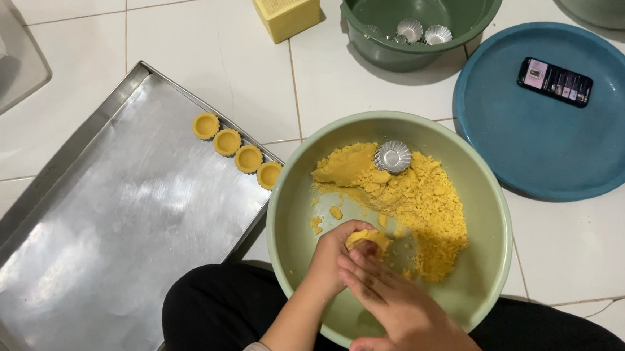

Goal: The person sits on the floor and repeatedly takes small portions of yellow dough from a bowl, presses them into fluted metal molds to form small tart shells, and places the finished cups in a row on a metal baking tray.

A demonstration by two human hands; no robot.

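Baking tray (106, 235): brushed metal, dull sheen. Bowl (493, 230): smooth green plastic. Dough (426, 204): crumbly, matt. Fluted mould (392, 156): shiny metal. Floor (212, 39): glossy white tile.

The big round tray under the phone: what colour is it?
Blue. The tray lies on the white tiled floor, seen in the head view.

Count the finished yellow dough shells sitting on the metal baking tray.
4, in a diagonal row along the baking tray's upper right edge: first, second, third, fourth. None seem hidden.
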